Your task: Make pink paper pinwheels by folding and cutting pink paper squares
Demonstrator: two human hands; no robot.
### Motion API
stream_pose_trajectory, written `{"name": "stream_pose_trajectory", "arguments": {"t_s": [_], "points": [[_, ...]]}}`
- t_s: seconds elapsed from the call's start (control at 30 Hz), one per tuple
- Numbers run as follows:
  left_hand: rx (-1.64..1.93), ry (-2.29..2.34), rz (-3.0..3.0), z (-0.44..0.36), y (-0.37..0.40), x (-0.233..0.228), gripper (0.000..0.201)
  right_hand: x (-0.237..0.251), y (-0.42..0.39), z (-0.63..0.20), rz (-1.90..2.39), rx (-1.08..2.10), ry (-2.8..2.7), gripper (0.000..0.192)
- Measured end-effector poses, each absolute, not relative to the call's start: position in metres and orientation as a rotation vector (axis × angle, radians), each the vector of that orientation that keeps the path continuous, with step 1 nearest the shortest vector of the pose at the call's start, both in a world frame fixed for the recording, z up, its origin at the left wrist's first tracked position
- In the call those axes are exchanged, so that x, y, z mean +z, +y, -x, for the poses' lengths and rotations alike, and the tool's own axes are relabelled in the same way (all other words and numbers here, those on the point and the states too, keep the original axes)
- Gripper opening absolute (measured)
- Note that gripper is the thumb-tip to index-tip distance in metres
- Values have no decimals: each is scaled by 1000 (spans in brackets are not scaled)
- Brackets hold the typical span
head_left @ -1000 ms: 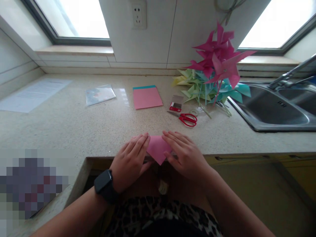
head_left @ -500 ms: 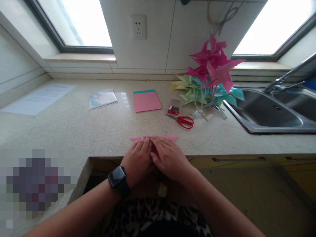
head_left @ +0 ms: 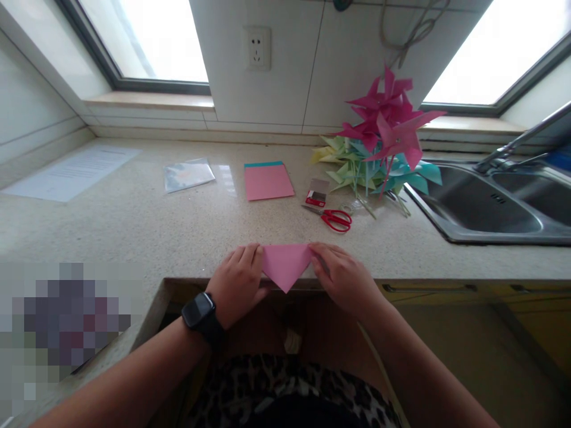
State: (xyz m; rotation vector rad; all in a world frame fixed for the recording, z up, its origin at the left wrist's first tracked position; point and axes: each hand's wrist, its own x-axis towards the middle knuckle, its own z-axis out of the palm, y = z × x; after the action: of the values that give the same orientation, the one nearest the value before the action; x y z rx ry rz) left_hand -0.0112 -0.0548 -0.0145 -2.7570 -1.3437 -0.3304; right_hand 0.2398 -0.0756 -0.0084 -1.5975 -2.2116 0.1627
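A sheet of pink paper (head_left: pixel 286 261), folded into a triangle, lies at the counter's front edge with its point toward me and a little over the edge. My left hand (head_left: pixel 237 276), below a black watch (head_left: pixel 198 310), is closed with its fingertips pressed on the triangle's left corner. At the right corner, my right hand (head_left: pixel 343 274) has its fingers together and bent down on the paper. Both outer corners are hidden under the fingers. Beyond the hands lie red-handled scissors (head_left: pixel 335 220) and a small red-and-clear box (head_left: pixel 316 194).
A stack of pink and blue paper (head_left: pixel 269 182) lies behind the hands, beside a clear packet (head_left: pixel 189 175). Printed paper (head_left: pixel 74 172) is at left. Several paper pinwheels (head_left: pixel 388 119) stand by the steel sink (head_left: pixel 486 202). A blurred patch covers the lower left.
My hands have moved apart along the fold, left hand to the left and right hand to the right. The middle of the pink triangle, covered before, now shows. The view has shifted slightly.
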Motion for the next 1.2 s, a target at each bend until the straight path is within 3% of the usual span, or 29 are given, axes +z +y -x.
{"name": "stream_pose_trajectory", "arguments": {"t_s": [0.3, 0.6, 0.73, 0.83, 0.97, 1.1, 1.2], "points": [[-309, -1352, 2723, 22, -53, -9, 57, -12, -76, -263, 1642, 92, -2156, 29], [-392, -1306, 2725, 25, -47, -14, 60, -19, -92, -272, 1379, 45, -2203, 57], [-481, -1264, 2753, 28, -46, -9, 50, -23, -97, -262, 1333, 10, -2384, 65], [-546, -1126, 2844, 29, -47, -7, 29, -30, -100, -258, 1340, -46, -2375, 52], [-581, -750, 3106, 22, -55, -17, 37, -30, -106, -260, 1357, -53, -2211, 24], [-694, -599, 3330, 11, -65, -28, 37, -16, -115, -258, 1343, 152, -1843, 16], [-877, -760, 3470, 8, -69, -25, 27, -5, -120, -248, 1437, 407, -1383, 17]]}}
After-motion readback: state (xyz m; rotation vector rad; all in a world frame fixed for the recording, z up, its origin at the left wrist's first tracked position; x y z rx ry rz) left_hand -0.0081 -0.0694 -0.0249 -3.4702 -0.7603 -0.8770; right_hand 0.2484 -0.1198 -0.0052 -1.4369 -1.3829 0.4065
